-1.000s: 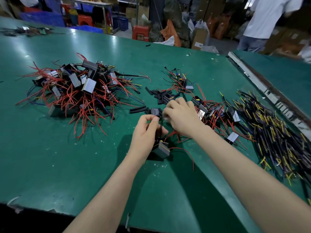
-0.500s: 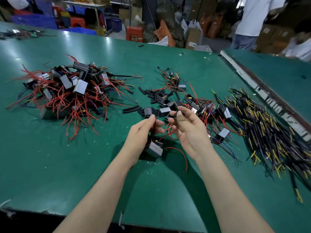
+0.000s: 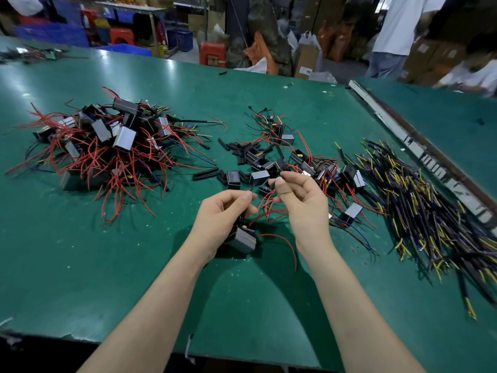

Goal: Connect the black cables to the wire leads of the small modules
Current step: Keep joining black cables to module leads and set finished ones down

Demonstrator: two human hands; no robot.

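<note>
A small grey module (image 3: 243, 239) with red wire leads hangs under my left hand (image 3: 223, 216), whose fingers curl round its leads near the top. My right hand (image 3: 298, 203) is raised beside it, thumb and forefinger pinching a small dark piece at the tip; what it is I cannot tell. One long red lead (image 3: 285, 243) trails from the module onto the green table (image 3: 80, 265). Loose modules with red leads (image 3: 304, 162) lie just beyond my hands. The black cables with yellow tips (image 3: 419, 208) lie in a heap at the right.
A big heap of modules with red leads (image 3: 107, 146) sits at the left. Short black sleeves (image 3: 205, 175) are scattered in the middle. A metal strip (image 3: 419, 146) joins a second table on the right. A person in a white shirt (image 3: 398, 30) stands beyond, among boxes and crates.
My right hand has drawn back from the loose modules and turned palm-in, pinching a small dark piece. My left hand has kept its grip on the module's leads. The view has shifted slightly.
</note>
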